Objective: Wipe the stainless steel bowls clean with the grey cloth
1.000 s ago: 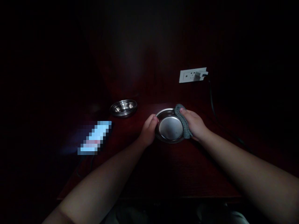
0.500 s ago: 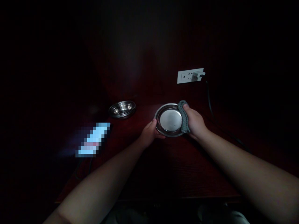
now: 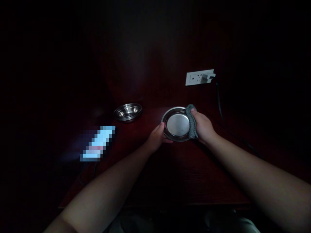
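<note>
A shiny round metal bowl (image 3: 178, 125), shallow and wide-rimmed, is held between my two hands over the dark red table, its inside facing me. My left hand (image 3: 156, 137) pinches the left rim, thumb on top and fingers underneath. Around the right rim is folded a grey-green cloth (image 3: 192, 122). My right hand (image 3: 203, 125) grips that cloth against the bowl, the thumb on the inner side. The fingers below the bowl are mostly hidden.
A small stack of metal bowls (image 3: 128, 112) stands at the back left. Nearer, a lit, pixelated phone-like screen (image 3: 99, 143) leans by a cable. On the back panel, a wall socket (image 3: 199, 77) holds a plug; its dark cord (image 3: 219, 103) runs down right. The table's front edge (image 3: 170, 205) is dimly visible.
The view has shifted very slightly. Both hands keep their hold on the bowl and cloth, with hardly any visible movement.
</note>
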Available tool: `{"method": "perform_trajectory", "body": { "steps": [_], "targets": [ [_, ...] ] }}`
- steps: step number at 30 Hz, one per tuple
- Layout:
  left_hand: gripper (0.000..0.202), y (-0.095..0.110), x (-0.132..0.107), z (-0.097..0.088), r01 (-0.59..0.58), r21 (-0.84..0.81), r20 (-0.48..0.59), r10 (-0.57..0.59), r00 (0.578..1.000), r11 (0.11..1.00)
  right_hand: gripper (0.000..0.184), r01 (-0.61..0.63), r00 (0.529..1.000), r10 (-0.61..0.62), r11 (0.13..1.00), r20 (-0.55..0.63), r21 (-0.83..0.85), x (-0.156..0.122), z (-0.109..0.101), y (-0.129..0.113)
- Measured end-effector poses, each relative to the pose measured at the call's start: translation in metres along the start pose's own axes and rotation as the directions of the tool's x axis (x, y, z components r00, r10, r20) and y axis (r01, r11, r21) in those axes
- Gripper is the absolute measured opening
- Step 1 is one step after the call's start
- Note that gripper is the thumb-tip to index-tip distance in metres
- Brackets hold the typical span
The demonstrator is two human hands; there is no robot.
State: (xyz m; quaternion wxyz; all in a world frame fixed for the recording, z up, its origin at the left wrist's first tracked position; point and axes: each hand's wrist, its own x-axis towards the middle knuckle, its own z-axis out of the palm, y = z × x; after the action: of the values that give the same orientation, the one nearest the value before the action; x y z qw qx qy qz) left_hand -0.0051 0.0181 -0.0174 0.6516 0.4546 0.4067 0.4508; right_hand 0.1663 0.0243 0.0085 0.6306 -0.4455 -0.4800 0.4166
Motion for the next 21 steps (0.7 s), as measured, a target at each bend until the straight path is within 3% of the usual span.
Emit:
{"method": "perform_trajectory", "body": {
  "steps": [21],
  "targets": [
    [0.046, 0.0007, -0.0002, 0.0009, 0.000, -0.001, 0.007, 0.000, 1.000, 1.000, 0.053, 0.005, 1.000, -0.005, 1.000, -0.013, -0.023, 0.0018, -0.0020, 0.0036]
  ]
}}
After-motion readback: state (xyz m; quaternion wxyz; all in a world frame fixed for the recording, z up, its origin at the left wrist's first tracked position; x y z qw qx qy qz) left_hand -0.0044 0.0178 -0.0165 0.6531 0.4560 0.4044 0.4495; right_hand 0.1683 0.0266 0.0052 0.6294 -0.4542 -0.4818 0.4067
